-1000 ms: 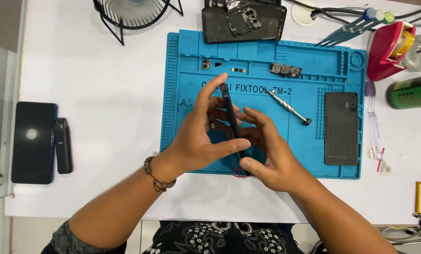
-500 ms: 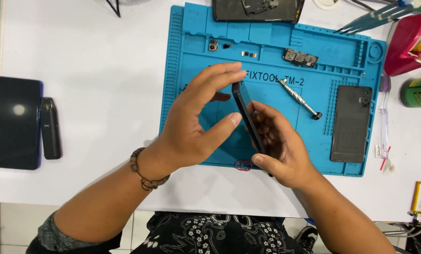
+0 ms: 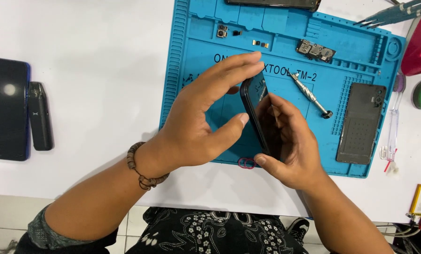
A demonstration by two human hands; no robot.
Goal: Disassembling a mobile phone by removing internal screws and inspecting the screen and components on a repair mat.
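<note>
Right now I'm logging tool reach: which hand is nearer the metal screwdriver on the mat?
Right. The right hand sits just beside the screwdriver; the left hand lies farther left, beyond the phone.
</note>
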